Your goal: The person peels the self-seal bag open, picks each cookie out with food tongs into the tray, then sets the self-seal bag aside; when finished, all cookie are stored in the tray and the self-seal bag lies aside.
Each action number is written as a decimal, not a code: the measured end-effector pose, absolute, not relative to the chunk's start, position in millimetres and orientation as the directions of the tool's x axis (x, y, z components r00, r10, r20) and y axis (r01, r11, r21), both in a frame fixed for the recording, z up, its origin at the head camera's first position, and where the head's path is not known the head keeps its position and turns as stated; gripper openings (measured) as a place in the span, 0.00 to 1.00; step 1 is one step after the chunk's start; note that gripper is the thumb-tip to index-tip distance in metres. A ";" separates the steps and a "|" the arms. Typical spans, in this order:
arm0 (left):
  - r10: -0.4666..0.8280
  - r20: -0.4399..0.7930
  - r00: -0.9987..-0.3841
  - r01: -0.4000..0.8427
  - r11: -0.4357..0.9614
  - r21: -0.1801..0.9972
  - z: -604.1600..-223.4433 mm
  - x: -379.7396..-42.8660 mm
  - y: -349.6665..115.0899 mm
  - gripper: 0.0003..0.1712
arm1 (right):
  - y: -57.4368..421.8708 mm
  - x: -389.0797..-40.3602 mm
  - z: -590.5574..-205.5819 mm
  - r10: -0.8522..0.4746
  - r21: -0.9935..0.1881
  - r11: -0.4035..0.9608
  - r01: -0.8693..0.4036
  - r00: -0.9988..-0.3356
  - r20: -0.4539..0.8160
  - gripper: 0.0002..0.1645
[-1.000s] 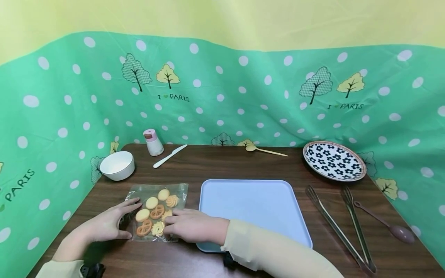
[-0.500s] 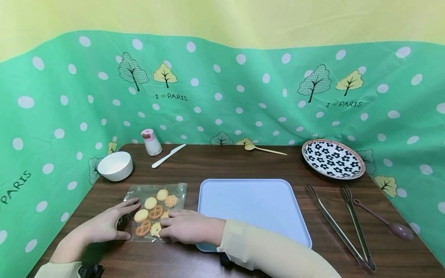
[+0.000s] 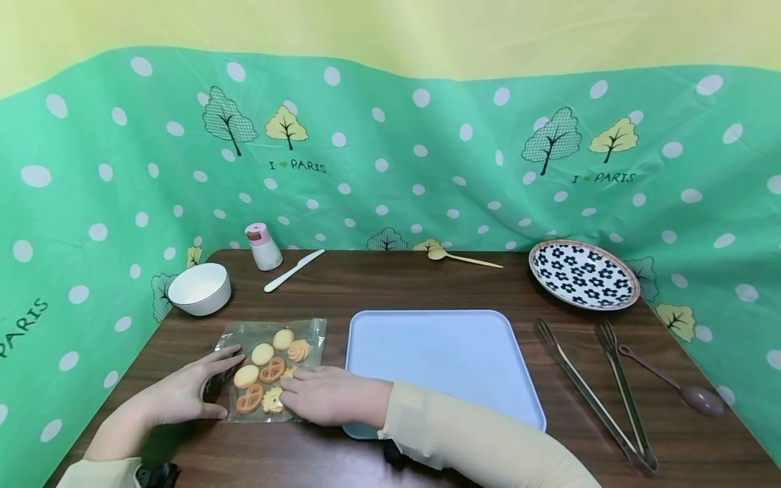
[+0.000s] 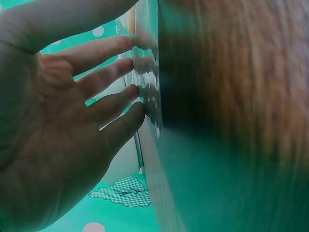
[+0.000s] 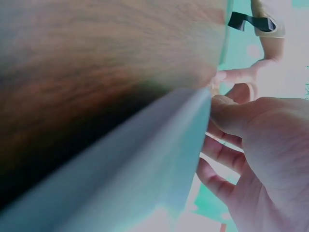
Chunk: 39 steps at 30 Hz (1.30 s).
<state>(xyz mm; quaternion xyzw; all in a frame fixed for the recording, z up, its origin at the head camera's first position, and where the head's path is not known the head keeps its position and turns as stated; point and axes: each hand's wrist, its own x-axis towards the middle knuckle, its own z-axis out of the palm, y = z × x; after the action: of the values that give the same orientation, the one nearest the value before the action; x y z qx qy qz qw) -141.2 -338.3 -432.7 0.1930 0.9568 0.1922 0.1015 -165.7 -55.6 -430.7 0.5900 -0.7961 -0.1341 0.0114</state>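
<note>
- My right hand (image 3: 332, 396) has slid a little further in over the clear bag (image 3: 314, 332) since a second ago; its fingertips now reach the near right edge of the flower-shaped biscuit (image 3: 272, 400).
- My left hand (image 3: 179, 393) has hardly changed: it sits at the bag's nine o'clock, fingers spread and nearly straight, tips touching the plastic, thumb apart and toward seven o'clock.
- My right fingers lie loosely over the bag at its four o'clock. From the wrist I see a gap between thumb and fingers, so I take them to be unclenched and grasping nothing, though their very tips are hidden.
- The bag lies flat on the table (image 3: 378, 278), in the same place, its round biscuits and pretzels inside.
- The blue tray (image 3: 433, 346) is at the bag's three o'clock, partly under my right forearm; the white bowl (image 3: 200, 289) is between ten and eleven o'clock.
- For the work, I judge the change small: both hands bear on the bag, one on each side, but it is not lifted and nothing is out of it.
</note>
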 end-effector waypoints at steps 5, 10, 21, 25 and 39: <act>0.402 -0.123 -0.908 0.322 0.853 0.410 -432.0 -140.2 -339.1 0.53 | -48.5 -165.4 -423.7 -0.941 0.273 0.266 -0.925 -0.311 -0.135 0.16; 0.394 -0.127 -0.910 0.316 0.859 0.403 -431.6 -139.4 -339.3 0.54 | -36.9 -165.0 -421.6 -0.944 0.352 0.262 -0.898 -0.315 -0.101 0.18; 0.404 -0.128 -0.906 0.326 0.856 0.400 -433.9 -140.0 -336.0 0.53 | -24.3 -175.4 -418.4 -0.955 0.244 0.275 -0.930 -0.294 -0.041 0.14; 0.403 -0.146 -0.904 0.318 0.859 0.402 -433.9 -140.4 -334.8 0.53 | -26.7 -185.9 -419.2 -0.959 0.154 0.282 -0.947 -0.279 0.038 0.14; 0.404 -0.158 -0.901 0.310 0.855 0.417 -430.2 -142.0 -332.7 0.53 | -42.6 -211.0 -426.9 -0.946 0.106 0.316 -0.943 -0.304 0.116 0.07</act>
<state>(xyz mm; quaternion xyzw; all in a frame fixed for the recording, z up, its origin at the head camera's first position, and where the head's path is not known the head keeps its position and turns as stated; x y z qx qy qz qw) -142.0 -332.7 -430.2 0.1867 0.9554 0.1946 0.1205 -211.0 -42.6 -426.9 0.5847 -0.8074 -0.0089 0.0783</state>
